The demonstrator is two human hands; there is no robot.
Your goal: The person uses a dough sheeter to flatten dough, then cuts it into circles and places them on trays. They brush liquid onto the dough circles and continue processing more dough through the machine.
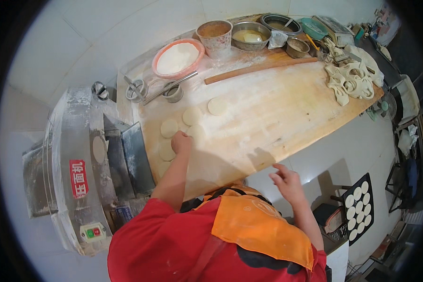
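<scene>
From where I stood, the person's left hand (181, 142) was down on the floured surface (268, 122), its fingers bunched and pointing away and to the right. They met the near-left edge of a pale, flattened dough round (197, 132); I could not tell whether they pinched it or only rested against it. That round lay just beyond the fingertips, flat, with no long axis to speak of. Another dough round (169, 128) sat just ahead and to the left of the hand, and one more (167, 152) lay beside the wrist, partly under the forearm. Two others stretched off in a slanting line, away and to the right.

The right hand (286, 182) was well apart, past the near edge of the surface, fingers loosely spread with nothing between them. The left was plainly the nearer. The wooden rolling pin (261, 70) lay well beyond both.
</scene>
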